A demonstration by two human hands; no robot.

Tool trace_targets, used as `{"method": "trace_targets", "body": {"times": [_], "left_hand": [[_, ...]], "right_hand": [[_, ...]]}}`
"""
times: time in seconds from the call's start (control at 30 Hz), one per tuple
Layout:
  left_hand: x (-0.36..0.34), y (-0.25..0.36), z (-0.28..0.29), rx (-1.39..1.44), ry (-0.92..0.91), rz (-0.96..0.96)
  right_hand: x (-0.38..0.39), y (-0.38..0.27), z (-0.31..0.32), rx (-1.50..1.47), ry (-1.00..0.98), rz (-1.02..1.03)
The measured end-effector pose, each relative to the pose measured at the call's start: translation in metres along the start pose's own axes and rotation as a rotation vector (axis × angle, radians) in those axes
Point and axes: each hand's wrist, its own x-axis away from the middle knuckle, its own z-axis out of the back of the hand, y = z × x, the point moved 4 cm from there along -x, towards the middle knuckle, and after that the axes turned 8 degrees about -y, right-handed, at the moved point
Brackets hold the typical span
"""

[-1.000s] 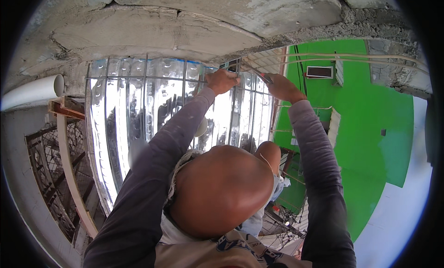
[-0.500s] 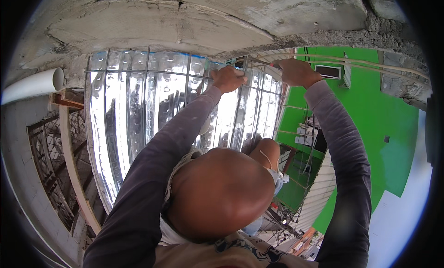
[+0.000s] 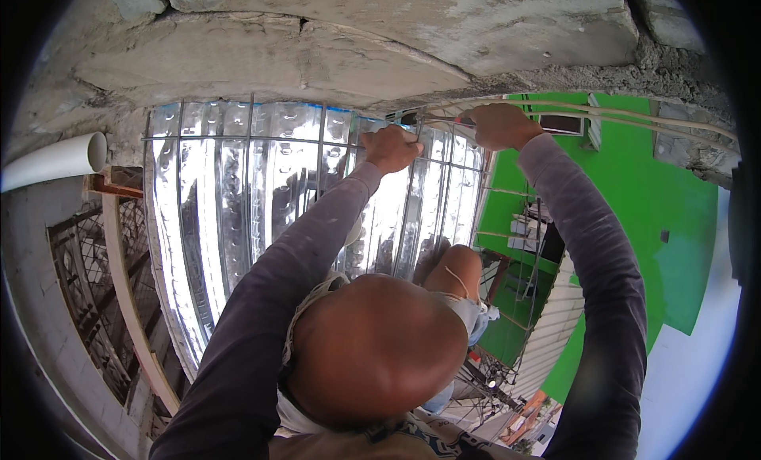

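A grid of thin steel bars (image 3: 286,139) lies over shiny corrugated metal decking (image 3: 277,186), below a rough concrete edge. My left hand (image 3: 391,149) is closed over a cross bar near the grid's upper edge, its fingertips partly hidden. To its right, my right hand (image 3: 501,127) grips a tool with a bit of red showing (image 3: 464,120). The tool points left toward the bars by my left hand; its exact kind is unclear. Both arms reach forward in long dark sleeves.
The concrete edge (image 3: 317,59) runs across the top. A white pipe (image 3: 59,160) sticks out at the left, above wooden framing (image 3: 127,277). Pale cables (image 3: 626,115) stretch to the right before a green wall (image 3: 610,198). Corrugated roofing (image 3: 547,333) lies below on the right.
The scene has shifted slightly downward in view. My right hand has moved a little left, closer to my left hand, still with the tool. My left hand stays at the same bar.
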Motion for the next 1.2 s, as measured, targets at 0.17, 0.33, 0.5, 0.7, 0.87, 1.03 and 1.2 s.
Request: {"method": "trace_targets", "body": {"times": [0.17, 0.33, 0.5, 0.7, 0.87, 1.03, 1.2], "left_hand": [[0.001, 0.0, 0.0, -0.045, 0.006, 0.011], [-0.004, -0.004, -0.004, -0.1, 0.044, 0.046], [-0.011, -0.012, -0.007, -0.122, 0.07, 0.045], [-0.018, -0.014, -0.011, -0.147, 0.079, 0.045], [-0.026, -0.026, -0.009, -0.202, 0.176, 0.062], [-0.026, -0.026, -0.014, -0.217, 0.21, 0.025], [-0.029, -0.028, -0.011, -0.172, 0.184, 0.034]], "right_hand": [[0.005, -0.001, 0.007, 0.066, 0.085, 0.006], [0.004, -0.019, 0.003, 0.14, 0.076, 0.022], [0.003, -0.016, -0.013, 0.068, 0.183, 0.053], [-0.003, -0.019, -0.028, 0.062, 0.216, 0.064], [-0.004, -0.037, -0.036, -0.053, 0.214, 0.019], [-0.022, -0.024, -0.042, -0.388, -0.012, 0.027], [-0.039, -0.007, -0.043, -0.89, -0.381, 0.048]]}}
